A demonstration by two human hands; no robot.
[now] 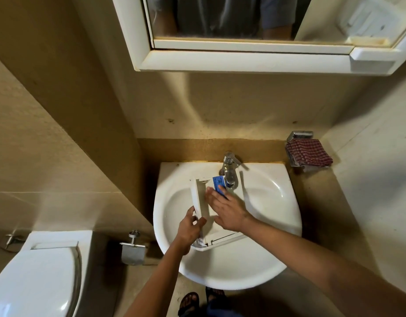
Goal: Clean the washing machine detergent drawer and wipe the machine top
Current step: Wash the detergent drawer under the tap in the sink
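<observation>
**Q:** What occupies the left of the view?
**A:** A white toilet (37,277), lid down, fills the lower left corner. To its right a metal paper holder (133,251) is fixed to the wall, just beside the sink (270,197).

**Q:** And at the sink itself?
**A:** The left hand (188,229) grips the near left wall of the white drawer (198,197), fingers and thumb closed round its edge. The drawer lies slanted in the sink's bowl, with its far end under the tap (229,165) and its front panel toward the near rim.

**Q:** What does the other hand do?
**A:** The right hand (229,213) is open. Its fingers are straight and close together, and it lies palm down inside the drawer. Its fingertips reach the blue insert (217,182) in the far compartment, just left of the spout. Whether they touch the insert cannot be told, nor whether water runs.

**Q:** What lies above and below the sink?
**A:** A white mirror cabinet (220,60) spans the top and reflects the person's trunk and arms. A sandalled foot (189,303) stands on the floor under the near rim.

**Q:** And at the right?
**A:** A red checked cloth (309,154) hangs folded over a metal rack (299,135) on the wall, apart from the sink.
</observation>
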